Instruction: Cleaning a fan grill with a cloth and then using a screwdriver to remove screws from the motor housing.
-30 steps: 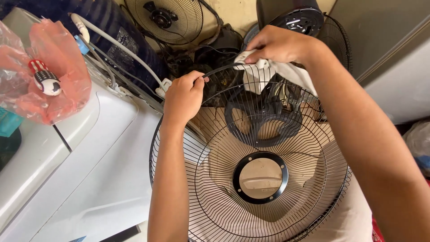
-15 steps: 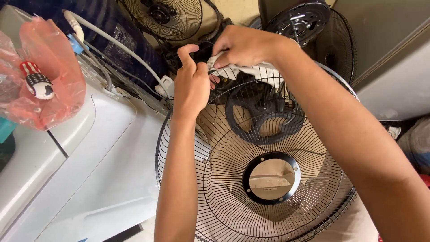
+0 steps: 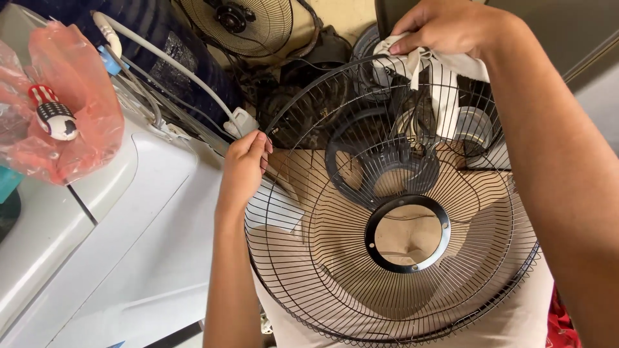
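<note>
A black wire fan guard (image 3: pixel 335 283) with a round black centre ring (image 3: pixel 407 233) lies tilted across my lap. My left hand (image 3: pixel 244 169) grips its rim at the upper left edge. My right hand (image 3: pixel 445 27) presses a white cloth (image 3: pixel 433 67) onto the top of the rim, fingers closed on the cloth. Part of the cloth hangs down behind the wires. A second black ring part (image 3: pixel 382 161) shows through the guard, beneath it.
A white appliance (image 3: pixel 116 238) sits at my left, with a pink plastic bag (image 3: pixel 71 122) holding a striped-handled tool (image 3: pixel 55 113) on it. White hose and cables (image 3: pixel 167 61) run behind. Another fan guard (image 3: pixel 238 24) and dark fan parts lie at the back.
The guard has turned and come nearer. My left hand slid down along the rim to the left, and my right hand moved the cloth rightward along the top.
</note>
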